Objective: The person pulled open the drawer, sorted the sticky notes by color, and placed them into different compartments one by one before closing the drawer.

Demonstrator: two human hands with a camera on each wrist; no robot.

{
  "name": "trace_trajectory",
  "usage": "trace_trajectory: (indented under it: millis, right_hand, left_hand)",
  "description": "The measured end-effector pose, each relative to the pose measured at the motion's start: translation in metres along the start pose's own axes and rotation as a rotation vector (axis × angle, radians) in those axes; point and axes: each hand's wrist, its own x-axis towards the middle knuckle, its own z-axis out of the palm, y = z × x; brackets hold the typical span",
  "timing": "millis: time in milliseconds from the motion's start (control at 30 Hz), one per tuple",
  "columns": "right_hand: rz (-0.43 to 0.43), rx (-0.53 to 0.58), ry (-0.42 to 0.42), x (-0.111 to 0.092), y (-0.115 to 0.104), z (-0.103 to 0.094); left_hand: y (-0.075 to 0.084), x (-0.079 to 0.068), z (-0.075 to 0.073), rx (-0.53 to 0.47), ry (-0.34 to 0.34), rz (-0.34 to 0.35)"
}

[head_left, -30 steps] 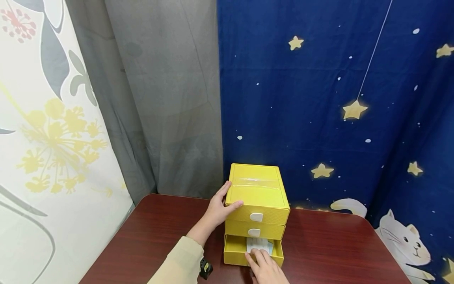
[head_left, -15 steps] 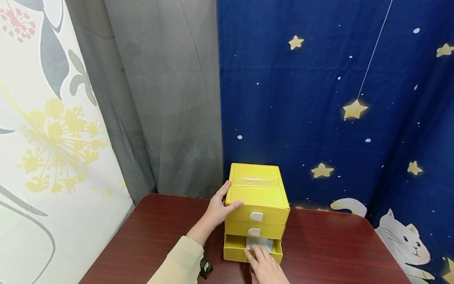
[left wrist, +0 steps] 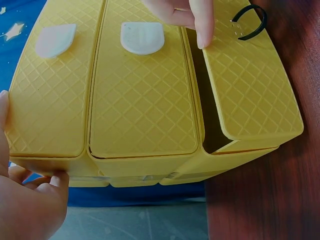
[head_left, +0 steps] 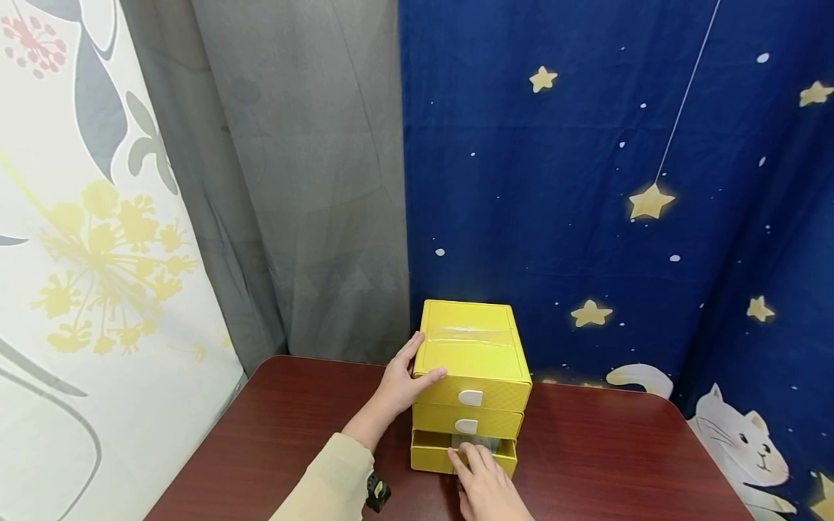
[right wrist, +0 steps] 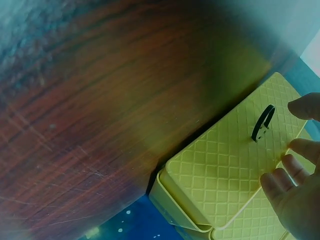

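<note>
A yellow three-drawer storage box [head_left: 469, 344] stands on the table. My left hand [head_left: 399, 383] braces its upper left corner, thumb along the top's front edge and fingers against the side. The two upper drawers are closed, each with a white tab. The bottom drawer [head_left: 431, 457] is partly out; its front carries a black loop handle [right wrist: 263, 123]. My right hand [head_left: 487, 486] rests its fingertips on that drawer's front rim, the thumb [right wrist: 306, 106] apart from the fingers near the loop. Pale papers [head_left: 474, 441] lie inside the drawer, largely covered by the right hand and the drawer above.
The dark red wooden table [head_left: 619, 449] extends to both sides of the box. Behind it hang a grey curtain [head_left: 313, 181] and a blue starry curtain [head_left: 521, 181]. A white floral curtain [head_left: 98, 253] hangs at the left. A black band [head_left: 378, 493] is on the left wrist.
The bottom drawer has slid further into the box, and my right hand has moved forward with it. Less of the papers shows. The left hand has stayed in place.
</note>
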Motion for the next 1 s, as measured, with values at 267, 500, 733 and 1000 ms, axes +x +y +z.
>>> trace_trajectory:
  millis: [267,500,733,1000]
  right_hand:
    - [-0.01,-0.076,-0.067,-0.0045,-0.0037,-0.0034]
    - [-0.021,-0.093,-0.06,-0.0071,-0.0039,-0.0019]
    - [-0.02,-0.104,-0.042,-0.0083,-0.0019,-0.0012]
    - [0.015,-0.078,-0.105,-0.0056,0.0005,0.0007]
  left_hand:
    - [0.0004,0.0002,-0.0003,-0.002,0.003,0.003]
    - [0.0009,-0.0003,-0.0005,0.002,0.001,0.01]
    - [0.0009,-0.0001,0.0002,0.005,-0.004,0.008]
    - [0.0011,-0.0001,0.0002,0.009,0.002,0.001]
